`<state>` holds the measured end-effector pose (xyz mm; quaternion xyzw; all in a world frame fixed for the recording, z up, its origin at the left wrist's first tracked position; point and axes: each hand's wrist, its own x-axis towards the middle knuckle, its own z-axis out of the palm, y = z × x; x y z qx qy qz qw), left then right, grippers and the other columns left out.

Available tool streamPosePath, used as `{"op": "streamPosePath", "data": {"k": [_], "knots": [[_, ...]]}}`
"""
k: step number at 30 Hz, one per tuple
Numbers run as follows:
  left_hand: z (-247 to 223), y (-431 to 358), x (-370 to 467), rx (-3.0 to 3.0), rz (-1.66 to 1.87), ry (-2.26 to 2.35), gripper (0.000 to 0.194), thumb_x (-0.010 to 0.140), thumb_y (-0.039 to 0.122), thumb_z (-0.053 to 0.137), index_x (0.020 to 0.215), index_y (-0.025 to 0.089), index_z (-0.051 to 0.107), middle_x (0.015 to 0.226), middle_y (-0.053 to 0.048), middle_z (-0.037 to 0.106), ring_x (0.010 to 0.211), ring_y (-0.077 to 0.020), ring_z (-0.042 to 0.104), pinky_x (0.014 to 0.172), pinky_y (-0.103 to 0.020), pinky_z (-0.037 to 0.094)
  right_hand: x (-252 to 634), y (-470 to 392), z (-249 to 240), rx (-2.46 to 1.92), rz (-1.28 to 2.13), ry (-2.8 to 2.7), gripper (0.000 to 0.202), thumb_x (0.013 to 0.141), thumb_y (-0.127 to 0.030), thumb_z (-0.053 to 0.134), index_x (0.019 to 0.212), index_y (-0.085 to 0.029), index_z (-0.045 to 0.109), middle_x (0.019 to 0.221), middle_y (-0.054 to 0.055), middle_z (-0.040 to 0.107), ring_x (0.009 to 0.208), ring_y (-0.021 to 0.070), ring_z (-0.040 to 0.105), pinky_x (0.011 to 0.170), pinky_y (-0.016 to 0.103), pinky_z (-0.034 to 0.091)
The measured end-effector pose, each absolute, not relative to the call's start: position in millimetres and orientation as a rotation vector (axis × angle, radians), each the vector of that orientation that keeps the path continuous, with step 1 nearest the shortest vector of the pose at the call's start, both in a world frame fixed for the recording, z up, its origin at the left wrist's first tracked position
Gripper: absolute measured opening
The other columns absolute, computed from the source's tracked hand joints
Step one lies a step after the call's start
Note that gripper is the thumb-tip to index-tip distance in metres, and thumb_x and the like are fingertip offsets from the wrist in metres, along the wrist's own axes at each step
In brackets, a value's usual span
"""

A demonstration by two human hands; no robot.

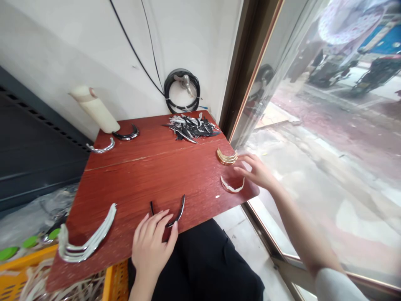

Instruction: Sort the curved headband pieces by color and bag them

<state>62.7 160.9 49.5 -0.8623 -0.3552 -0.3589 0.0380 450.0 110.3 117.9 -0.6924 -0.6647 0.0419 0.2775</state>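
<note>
On the red-brown table point(140, 175), my left hand point(153, 242) lies over the middle of a black curved strip point(181, 211) near the front edge; its fingers are spread. My right hand point(253, 169) is at the table's right edge, fingers apart, fingertips beside a small stack of gold curved pieces point(227, 157). Just below that hand rests a whitish curved piece point(232, 189). Several white and silver curved strips point(90, 246) sit at the front left. A silver curved piece point(105, 149) and a black one point(127, 136) lie at the back left.
Black and white scraps point(191, 126) are piled at the table's back. A pale bottle point(98, 113) leans on the wall beside hanging coiled cable point(167, 90). A yellow crate point(108, 284) with strips stands below the left front. A glass pane point(313, 167) borders the right.
</note>
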Motion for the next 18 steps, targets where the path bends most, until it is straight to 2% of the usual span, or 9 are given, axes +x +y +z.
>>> {"op": "streamPosePath", "data": {"k": [2,4,10,18], "knots": [[48,161,63,-2.622,-1.101,-1.077,0.027,0.079,0.025,0.068,0.106,0.023,0.063,0.108,-0.005,0.072,0.097,-0.0236,0.067,0.103,-0.046,0.045,459,135,115,-1.926,0.07,-1.83,0.039,0.087,-0.041,0.067,0.12,-0.022,0.062,0.12,0.009,0.064,0.111,0.0275,0.058,0.098,0.044,0.044],[46,161,63,-2.61,-1.099,-1.072,0.028,0.078,0.025,0.069,0.105,0.023,0.064,0.107,-0.005,0.072,0.096,-0.0238,0.067,0.103,-0.046,0.045,466,156,108,-1.94,0.087,-1.929,0.042,0.085,-0.041,0.069,0.121,-0.022,0.062,0.116,0.008,0.067,0.108,0.0282,0.059,0.095,0.044,0.045],[49,158,64,-2.6,-1.116,-1.055,0.023,0.079,0.021,0.07,0.101,0.022,0.065,0.104,-0.004,0.072,0.095,-0.021,0.067,0.102,-0.043,0.046,477,172,86,-1.811,0.109,-2.051,0.028,0.089,-0.041,0.064,0.111,-0.025,0.069,0.122,0.005,0.067,0.112,0.0264,0.06,0.098,0.043,0.043],[47,159,64,-2.585,-1.111,-1.017,0.023,0.077,0.019,0.072,0.099,0.021,0.065,0.102,-0.004,0.073,0.093,-0.0215,0.067,0.099,-0.042,0.049,480,171,92,-1.758,0.137,-2.034,0.023,0.09,-0.039,0.063,0.104,-0.024,0.071,0.103,0.006,0.072,0.097,0.0245,0.062,0.09,0.039,0.043]]}}
